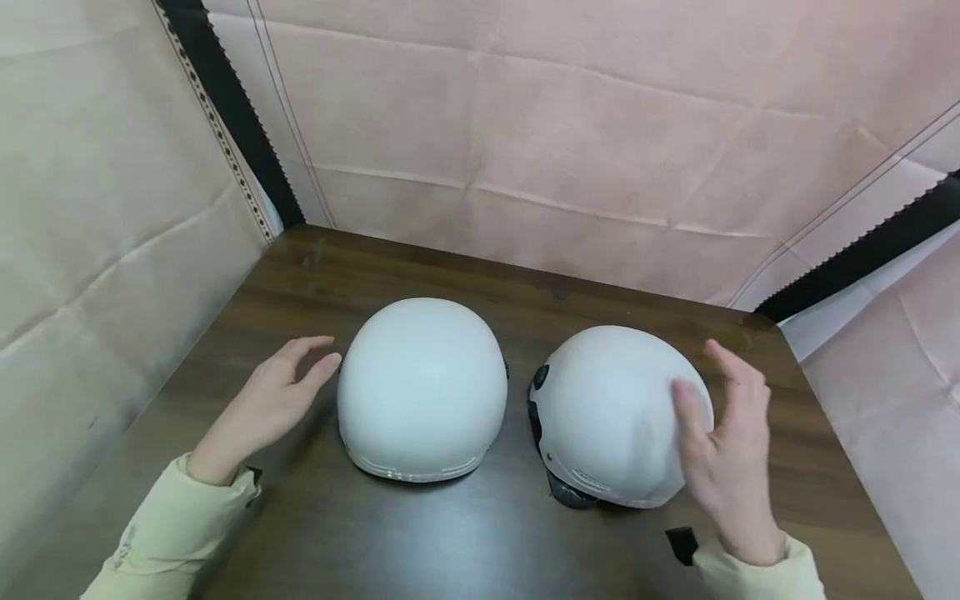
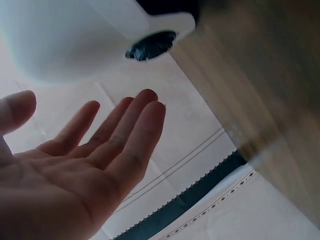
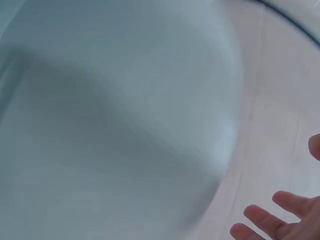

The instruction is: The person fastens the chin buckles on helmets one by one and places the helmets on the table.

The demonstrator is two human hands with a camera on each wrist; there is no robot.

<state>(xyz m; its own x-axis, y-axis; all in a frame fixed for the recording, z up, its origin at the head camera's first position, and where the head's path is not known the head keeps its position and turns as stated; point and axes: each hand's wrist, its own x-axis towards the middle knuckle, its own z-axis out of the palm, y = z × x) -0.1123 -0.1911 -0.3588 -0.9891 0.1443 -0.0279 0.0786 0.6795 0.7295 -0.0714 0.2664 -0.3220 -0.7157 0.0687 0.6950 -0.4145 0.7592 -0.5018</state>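
Note:
Two white helmets stand side by side on a dark wooden table. My left hand (image 1: 273,400) is beside the left helmet (image 1: 422,390), its fingertips close to the shell. In the left wrist view the left hand (image 2: 100,155) has its fingers spread, apart from the helmet (image 2: 65,40) and its dark round side fitting (image 2: 151,46). My right hand (image 1: 731,450) is at the right side of the right helmet (image 1: 611,417), thumb in front of the shell. The right wrist view has the helmet shell (image 3: 125,110) filling most of it, with the right hand's fingers (image 3: 267,220) loosely extended.
The wooden table (image 1: 360,542) is enclosed by pale creased fabric walls (image 1: 562,142). Black strips (image 1: 240,117) run down both back corners. A small black piece (image 1: 681,546) shows by the right cuff. The right helmet is turned, its dark lower edge facing left.

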